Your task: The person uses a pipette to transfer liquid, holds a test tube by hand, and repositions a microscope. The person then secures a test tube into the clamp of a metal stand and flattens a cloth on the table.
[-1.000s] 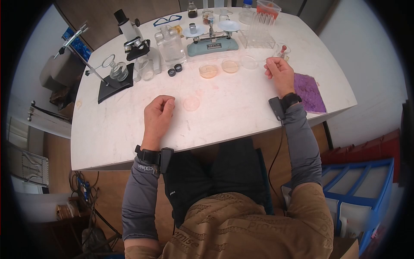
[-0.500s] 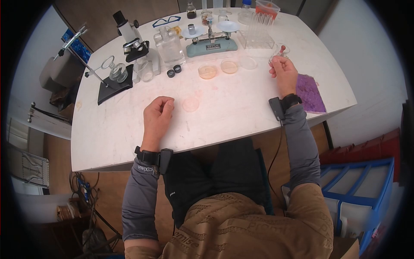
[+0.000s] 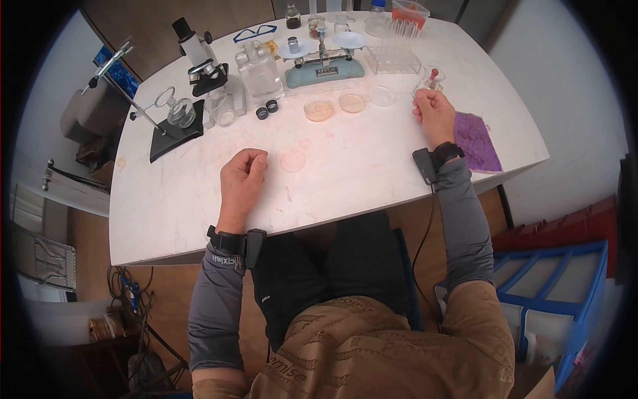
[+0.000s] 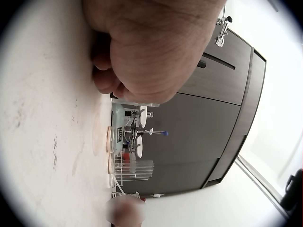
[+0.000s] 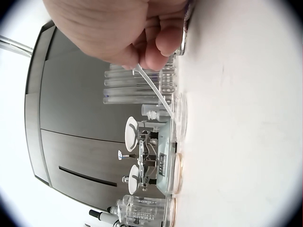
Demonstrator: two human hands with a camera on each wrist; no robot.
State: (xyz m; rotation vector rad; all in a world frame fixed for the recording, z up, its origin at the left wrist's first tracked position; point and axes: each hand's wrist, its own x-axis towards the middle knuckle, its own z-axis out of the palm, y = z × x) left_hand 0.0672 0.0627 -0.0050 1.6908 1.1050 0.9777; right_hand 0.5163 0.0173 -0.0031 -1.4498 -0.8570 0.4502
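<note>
My right hand (image 3: 435, 116) pinches a thin translucent plastic rod (image 5: 155, 91) between thumb and fingers. In the right wrist view the rod slants down toward a clear petri dish (image 5: 181, 116). Two amber-tinted petri dishes, a middle one (image 3: 352, 102) and a left one (image 3: 318, 111), lie in a row with the clear dish. Just beyond the right hand's fingertips, a small glass vessel holds a red-topped item (image 3: 434, 73). My left hand (image 3: 241, 179) rests near the front of the table, loosely curled and holding nothing. A pale pink round mark (image 3: 292, 159) is beside it.
Behind the dishes stand a balance (image 3: 324, 72), a test tube rack (image 3: 395, 61) and a large clear bottle (image 3: 259, 73). Two black caps (image 3: 267, 110), a microscope (image 3: 205, 63) and a ring stand (image 3: 174, 133) are to the left. A purple cloth (image 3: 477, 143) lies at right.
My right hand shifted slightly right and toward me, then back a little to the left. The left hand stays nearly in place. The dishes look unmoved apart from a slight drift of the view.
</note>
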